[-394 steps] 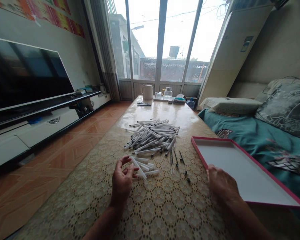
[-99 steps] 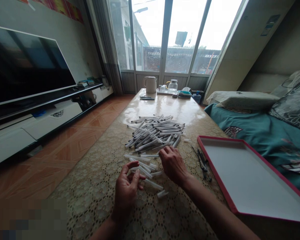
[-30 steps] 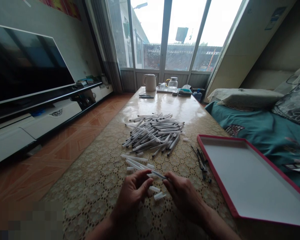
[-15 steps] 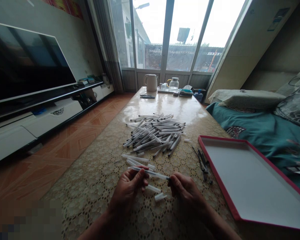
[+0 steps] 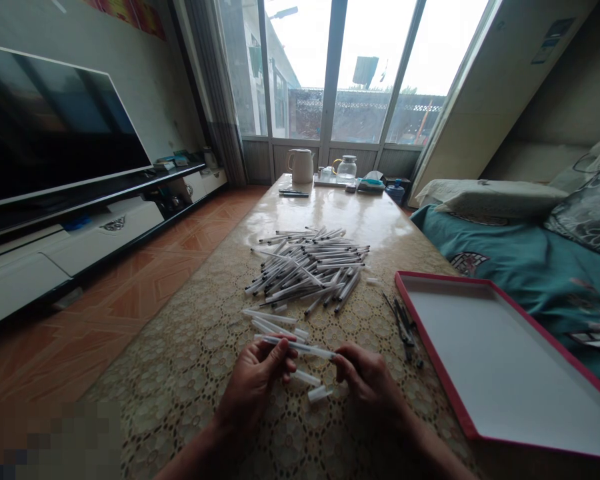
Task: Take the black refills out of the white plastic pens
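My left hand [image 5: 261, 370] pinches a translucent pen [image 5: 310, 348] near its left end, holding it roughly level above the table. At the pen's right end, the fingers of my right hand [image 5: 363, 373] are closed on the dark tip, which they mostly cover. Beneath and just beyond the hands lie several loose clear pen tubes [image 5: 269, 317] and a short clear pen cap [image 5: 320, 393]. A large heap of pens [image 5: 305, 267] with dark ends is spread farther up the table. Right of my right hand rest a few black pen parts [image 5: 405, 327].
A shallow red-rimmed tray [image 5: 437, 373] with a white bottom sits at the right. At the table's far end stand a beige kettle [image 5: 301, 167], a glass jug [image 5: 347, 170] and a tissue pack [image 5: 371, 183]. A patterned cover [image 5: 180, 373] lies on the table.
My right hand has shifted slightly left along the pen's end, so less of the dark tip shows. My left hand keeps its grip in about the same place.
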